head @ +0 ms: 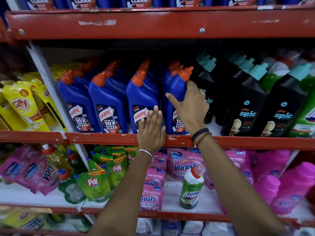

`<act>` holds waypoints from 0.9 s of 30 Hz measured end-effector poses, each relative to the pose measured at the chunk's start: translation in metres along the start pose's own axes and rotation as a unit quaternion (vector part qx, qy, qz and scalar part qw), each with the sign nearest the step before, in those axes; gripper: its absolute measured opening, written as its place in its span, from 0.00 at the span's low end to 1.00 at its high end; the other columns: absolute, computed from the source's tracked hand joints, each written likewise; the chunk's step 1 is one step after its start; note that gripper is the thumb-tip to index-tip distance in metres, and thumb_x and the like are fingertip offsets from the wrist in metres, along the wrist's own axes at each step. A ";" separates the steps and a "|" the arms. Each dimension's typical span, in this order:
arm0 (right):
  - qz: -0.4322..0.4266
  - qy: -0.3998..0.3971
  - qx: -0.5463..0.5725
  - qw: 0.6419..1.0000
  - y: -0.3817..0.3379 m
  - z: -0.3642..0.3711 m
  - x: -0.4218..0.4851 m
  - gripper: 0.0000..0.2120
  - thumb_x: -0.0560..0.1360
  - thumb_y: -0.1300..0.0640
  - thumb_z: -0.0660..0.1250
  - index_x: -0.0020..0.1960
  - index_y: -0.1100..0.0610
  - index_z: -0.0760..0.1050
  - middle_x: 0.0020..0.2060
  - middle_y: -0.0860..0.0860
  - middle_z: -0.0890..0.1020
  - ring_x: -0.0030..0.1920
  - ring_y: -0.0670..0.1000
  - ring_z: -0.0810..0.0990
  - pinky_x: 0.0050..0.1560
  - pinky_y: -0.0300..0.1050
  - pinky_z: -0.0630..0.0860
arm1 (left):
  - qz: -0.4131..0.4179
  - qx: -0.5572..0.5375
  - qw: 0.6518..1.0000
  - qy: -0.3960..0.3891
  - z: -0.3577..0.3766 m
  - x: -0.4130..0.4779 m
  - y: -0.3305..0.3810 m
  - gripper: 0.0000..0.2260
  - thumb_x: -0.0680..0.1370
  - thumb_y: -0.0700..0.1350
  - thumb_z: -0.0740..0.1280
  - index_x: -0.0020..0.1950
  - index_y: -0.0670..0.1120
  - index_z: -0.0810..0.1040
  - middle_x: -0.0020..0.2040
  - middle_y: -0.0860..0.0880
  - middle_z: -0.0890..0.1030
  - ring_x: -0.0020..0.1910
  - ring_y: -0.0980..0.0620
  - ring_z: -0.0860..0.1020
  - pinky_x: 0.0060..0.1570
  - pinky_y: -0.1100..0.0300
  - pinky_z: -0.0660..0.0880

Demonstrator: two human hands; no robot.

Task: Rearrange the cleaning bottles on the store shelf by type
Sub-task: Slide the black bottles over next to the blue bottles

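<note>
Blue Harpic bottles [109, 103] with orange caps stand in rows on the middle shelf [102, 137]. My right hand [189, 103] grips the shoulder of the rightmost blue Harpic bottle [178, 86], which stands at the shelf front beside the black Spic bottles [247, 106]. My left hand [150, 130] is flat and open, fingers together, resting against the front of the third Harpic bottle [141, 96] at the shelf edge. Green Domex bottles [305, 116] stand to the right of the Spic bottles.
Yellow Giffy pouches [22, 106] fill the left bay. Below lie green Pril pouches [97, 183], pink Vanish packs [184, 164], a lone upright Domex bottle [191, 189] and pink bottles [293, 184]. The red upper shelf beam [136, 23] overhangs the bottle tops.
</note>
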State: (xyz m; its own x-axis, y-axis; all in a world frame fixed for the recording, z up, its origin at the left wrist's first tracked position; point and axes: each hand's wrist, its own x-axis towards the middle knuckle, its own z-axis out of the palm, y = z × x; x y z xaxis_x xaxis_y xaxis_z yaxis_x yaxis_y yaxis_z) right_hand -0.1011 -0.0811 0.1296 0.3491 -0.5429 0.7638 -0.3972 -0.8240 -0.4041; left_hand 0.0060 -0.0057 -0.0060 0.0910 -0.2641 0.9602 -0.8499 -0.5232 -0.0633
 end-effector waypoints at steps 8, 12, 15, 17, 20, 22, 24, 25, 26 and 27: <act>-0.018 0.005 -0.027 0.999 -0.001 0.009 -0.014 0.34 0.71 0.33 0.63 0.64 0.59 0.69 0.54 0.56 0.79 0.53 0.59 0.76 0.34 0.52 0.73 | 0.001 0.007 1.000 -0.010 0.001 -0.001 -0.001 0.26 0.83 0.50 0.43 0.79 0.43 0.41 0.79 0.48 0.40 0.78 0.52 0.42 0.75 0.53 0.37; -0.015 -0.013 -0.009 1.000 0.005 0.002 -0.015 0.37 0.70 0.32 0.62 0.68 0.57 0.66 0.60 0.55 0.77 0.58 0.57 0.75 0.39 0.51 0.74 | -0.002 0.010 1.000 -0.017 -0.001 0.000 0.001 0.26 0.83 0.49 0.44 0.79 0.43 0.41 0.79 0.49 0.40 0.78 0.53 0.42 0.75 0.53 0.36; -0.019 0.032 0.066 0.997 0.019 -0.019 -0.013 0.35 0.70 0.34 0.65 0.67 0.57 0.68 0.60 0.52 0.78 0.58 0.53 0.76 0.42 0.45 0.72 | -0.002 0.017 1.000 -0.016 -0.002 0.002 0.002 0.29 0.81 0.49 0.49 0.79 0.44 0.41 0.79 0.49 0.40 0.78 0.53 0.41 0.75 0.54 0.36; -0.030 0.120 0.117 0.985 0.039 -0.043 -0.010 0.26 0.72 0.40 0.68 0.60 0.57 0.72 0.53 0.51 0.80 0.52 0.51 0.79 0.42 0.42 0.72 | -0.003 0.020 1.000 -0.018 -0.002 0.002 0.003 0.31 0.79 0.48 0.51 0.79 0.44 0.41 0.79 0.50 0.40 0.78 0.53 0.41 0.74 0.54 0.36; 0.002 0.238 0.123 0.963 0.085 -0.079 0.003 0.19 0.74 0.46 0.68 0.55 0.60 0.73 0.49 0.54 0.80 0.50 0.52 0.78 0.48 0.41 0.72 | -0.003 0.030 0.999 -0.018 0.000 0.001 0.002 0.31 0.80 0.49 0.51 0.79 0.44 0.41 0.79 0.50 0.40 0.78 0.53 0.41 0.74 0.54 0.35; 0.046 0.254 0.076 0.963 0.118 -0.097 0.015 0.23 0.74 0.47 0.68 0.59 0.63 0.71 0.53 0.59 0.77 0.55 0.56 0.75 0.52 0.42 0.69 | -0.003 0.031 0.999 -0.017 0.000 0.001 0.002 0.31 0.80 0.49 0.51 0.79 0.44 0.42 0.79 0.50 0.40 0.78 0.53 0.41 0.74 0.54 0.35; 0.101 0.224 0.018 0.969 0.146 -0.107 0.027 0.30 0.72 0.47 0.68 0.65 0.65 0.65 0.60 0.62 0.71 0.60 0.61 0.70 0.57 0.47 0.66 | -0.008 0.027 0.999 -0.019 0.000 0.001 0.002 0.31 0.79 0.48 0.51 0.79 0.44 0.42 0.79 0.50 0.40 0.78 0.53 0.41 0.74 0.54 0.35; 0.124 0.202 -0.013 0.971 0.157 -0.111 0.032 0.33 0.72 0.46 0.68 0.67 0.66 0.62 0.62 0.63 0.69 0.63 0.62 0.68 0.60 0.47 0.63 | -0.010 0.027 0.999 -0.021 0.000 0.001 0.003 0.31 0.79 0.49 0.51 0.79 0.44 0.42 0.79 0.50 0.40 0.78 0.53 0.41 0.74 0.54 0.36; 0.141 0.176 -0.036 0.974 0.166 -0.111 0.036 0.36 0.72 0.46 0.68 0.69 0.67 0.60 0.64 0.64 0.67 0.64 0.63 0.66 0.62 0.47 0.60 | -0.012 0.027 0.999 -0.025 0.000 0.000 0.002 0.31 0.80 0.49 0.51 0.79 0.44 0.42 0.79 0.50 0.40 0.78 0.53 0.41 0.74 0.54 0.36; 0.153 0.149 -0.047 0.976 0.173 -0.112 0.038 0.38 0.72 0.46 0.69 0.69 0.67 0.58 0.65 0.65 0.67 0.65 0.64 0.65 0.63 0.48 0.59 | -0.014 0.028 0.999 -0.028 0.001 0.000 0.002 0.31 0.80 0.49 0.51 0.79 0.44 0.42 0.79 0.50 0.40 0.78 0.53 0.41 0.74 0.54 0.36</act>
State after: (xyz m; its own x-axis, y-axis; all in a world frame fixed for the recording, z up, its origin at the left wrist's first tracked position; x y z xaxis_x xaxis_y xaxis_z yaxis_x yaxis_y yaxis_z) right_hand -0.2512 -0.2259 0.1452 -0.0542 -0.6792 0.7319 -0.5245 -0.6044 -0.5997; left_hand 0.0047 -0.0074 -0.0062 0.1439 -0.2932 0.9452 -0.8163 -0.5751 -0.0541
